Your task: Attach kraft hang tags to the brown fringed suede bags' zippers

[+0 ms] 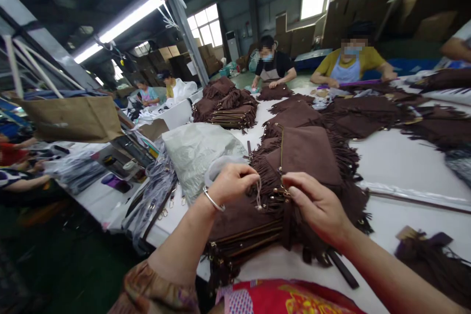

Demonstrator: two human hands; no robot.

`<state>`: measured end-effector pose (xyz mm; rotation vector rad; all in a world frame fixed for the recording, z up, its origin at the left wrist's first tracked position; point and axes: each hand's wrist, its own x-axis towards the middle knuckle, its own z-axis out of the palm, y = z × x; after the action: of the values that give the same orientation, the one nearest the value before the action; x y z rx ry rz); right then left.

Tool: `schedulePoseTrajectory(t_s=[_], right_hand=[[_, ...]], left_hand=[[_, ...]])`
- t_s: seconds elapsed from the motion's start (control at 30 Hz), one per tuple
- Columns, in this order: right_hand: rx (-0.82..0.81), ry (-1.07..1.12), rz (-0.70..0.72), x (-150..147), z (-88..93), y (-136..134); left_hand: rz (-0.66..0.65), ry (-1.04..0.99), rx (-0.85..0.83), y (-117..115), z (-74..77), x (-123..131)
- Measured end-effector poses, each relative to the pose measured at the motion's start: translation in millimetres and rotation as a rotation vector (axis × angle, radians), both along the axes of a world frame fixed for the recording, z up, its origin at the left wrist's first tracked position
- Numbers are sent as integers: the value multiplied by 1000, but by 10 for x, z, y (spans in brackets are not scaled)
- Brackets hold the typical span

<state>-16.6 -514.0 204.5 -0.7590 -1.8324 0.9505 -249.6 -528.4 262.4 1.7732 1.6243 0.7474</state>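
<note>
My left hand [235, 181], with a silver bangle at the wrist, pinches a thin pale looped cord [259, 194] that hangs from its fingertips. To its right, my right hand [316, 203] is closed on gold metal hardware [282, 190] at the edge of a brown fringed bag [311, 154]. A gold zipper runs along that bag's left side. Beneath both hands lies a stack of brown bags [243, 225] with zipper edges facing me. The two hands are apart.
Left of the stack are a pale plastic bag [202, 149] and wrapped straps with metal clips [156, 201]. More brown bags [228, 105] are piled farther back. Several people sit across and beside the white table [397, 162]. A brown fringed piece [429, 265] lies at right.
</note>
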Motion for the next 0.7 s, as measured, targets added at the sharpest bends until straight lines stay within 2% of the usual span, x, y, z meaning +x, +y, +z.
schedulePoseTrajectory(t_s=[0.1,0.17,0.23,0.33,0.43,0.6,0.7], right_hand=[[-219,86,55,-130,131,3],[-374,70,65,-153,49,-42],[-407,1,-3,-108,-119,-93],[-213,-123,-93,36,-396,-156],[28,-225,-57,171,-571,-187],[274,-362,-43,275,-609,-50],[299,-444,-155,289,-559,164]], left_hand=[[-131,-93,-45,-74,35,414],[-136,-80,-29,-98,-43,575],[-71,-55,-6,-107,-201,654],[51,-69,-18,-129,-499,706],[94,-126,-62,-153,-716,757],[70,-141,-51,-10,-848,813],[179,-84,48,186,-950,828]])
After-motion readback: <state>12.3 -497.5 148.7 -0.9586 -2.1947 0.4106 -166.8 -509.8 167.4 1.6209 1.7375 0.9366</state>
